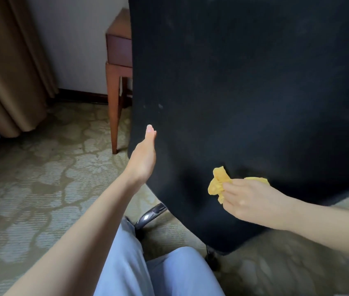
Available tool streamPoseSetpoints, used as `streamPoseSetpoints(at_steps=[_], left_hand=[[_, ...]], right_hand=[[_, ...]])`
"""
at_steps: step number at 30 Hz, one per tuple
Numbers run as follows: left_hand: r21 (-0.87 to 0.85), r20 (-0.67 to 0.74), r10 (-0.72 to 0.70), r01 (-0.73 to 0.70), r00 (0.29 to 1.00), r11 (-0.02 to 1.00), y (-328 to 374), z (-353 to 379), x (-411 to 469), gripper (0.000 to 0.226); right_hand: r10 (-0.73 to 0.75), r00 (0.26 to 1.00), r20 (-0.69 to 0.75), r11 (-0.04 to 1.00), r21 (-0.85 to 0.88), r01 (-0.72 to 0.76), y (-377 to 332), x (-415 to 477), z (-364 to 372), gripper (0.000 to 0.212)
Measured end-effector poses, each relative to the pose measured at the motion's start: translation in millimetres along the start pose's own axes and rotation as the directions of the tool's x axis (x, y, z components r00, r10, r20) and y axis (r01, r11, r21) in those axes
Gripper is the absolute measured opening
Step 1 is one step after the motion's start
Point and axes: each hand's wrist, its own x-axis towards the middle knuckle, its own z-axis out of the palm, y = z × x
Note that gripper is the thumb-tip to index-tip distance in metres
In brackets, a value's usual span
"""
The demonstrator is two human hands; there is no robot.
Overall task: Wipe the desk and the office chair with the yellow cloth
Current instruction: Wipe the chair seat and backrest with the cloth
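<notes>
Behind the office chair (244, 92), open left grip (143, 159) braces it, right grip (252, 201) clutches yellow cloth (218, 184); overlapping strokes advised.

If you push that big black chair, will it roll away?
Probably it rolls a little: the black chair seems to stand on a caster under a shiny metal leg. The carpet likely slows it. The left hand lies flat against its edge, perhaps to steady it.
</notes>
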Motion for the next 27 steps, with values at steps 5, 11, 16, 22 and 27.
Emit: streamPoseSetpoints(at_steps=[5, 11, 16, 22, 27], left_hand=[[0.045, 0.014, 0.043, -0.044, 0.999, 0.998, 23, -5, -14, 0.059], [0.043, 0.015, 0.075, -0.075, 0.997, 0.996, 36, -18, -22, 0.059], [0.018, 0.021, 0.109, -0.109, 0.994, 0.994, 42, -34, -17, 0.062], [0.001, 0.003, 0.18, -0.18, 0.984, 0.984, 44, -52, -10, 0.077], [-0.015, -0.012, 0.19, -0.19, 0.982, 0.982, 45, -59, -6, 0.078]], right_hand=[[0.118, 0.964, -0.239, 0.991, -0.031, -0.129, 51, -23, -27, 0.021], [0.279, 0.919, -0.279, 0.931, -0.155, -0.33, 132, 17, -88, 0.019], [0.531, 0.773, -0.348, 0.824, 0.0, -0.566, 184, 81, -128, 0.018], [0.57, 0.789, -0.23, 0.821, 0.113, -0.56, 186, 158, -109, 0.016], [0.46, 0.879, -0.123, 0.884, 0.159, -0.44, 142, 186, -59, 0.016]])
